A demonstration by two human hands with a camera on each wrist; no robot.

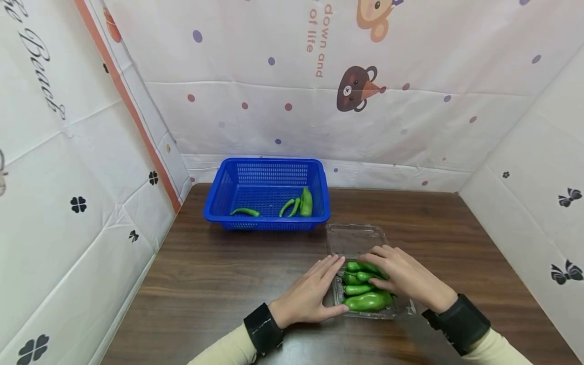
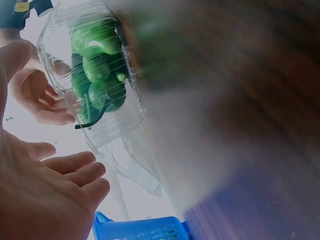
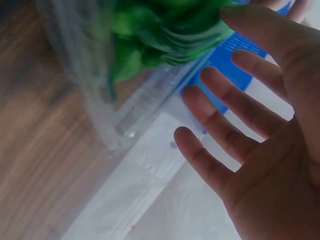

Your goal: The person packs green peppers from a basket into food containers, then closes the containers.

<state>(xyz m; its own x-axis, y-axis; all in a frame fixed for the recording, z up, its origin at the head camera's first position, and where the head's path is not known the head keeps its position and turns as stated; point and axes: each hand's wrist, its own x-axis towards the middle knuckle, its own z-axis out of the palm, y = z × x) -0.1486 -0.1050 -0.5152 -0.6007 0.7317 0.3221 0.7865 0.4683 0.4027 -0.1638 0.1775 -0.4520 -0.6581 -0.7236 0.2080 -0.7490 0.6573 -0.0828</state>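
A clear plastic clamshell box (image 1: pixel 337 296) sits on the table with its lid (image 1: pixel 358 239) folded back. Several green peppers lie side by side inside it, with a thick one (image 1: pixel 368 301) nearest the front. My left hand (image 1: pixel 307 295) is at the box's left side, its fingers extended along the wall. Over the right part of the peppers is my right hand (image 1: pixel 408 276), hiding their right ends. Its fingers look spread in the right wrist view, and the thumb (image 3: pixel 260 25) appears at or near the peppers; contact is unclear.
A blue plastic basket (image 1: pixel 269 223) stands at the back of the wooden table (image 1: pixel 219 289). In it lie a thick green pepper (image 1: pixel 306 202) and several thin ones (image 1: pixel 245 211). Printed white sheets (image 1: pixel 255 121) line the back and both sides.
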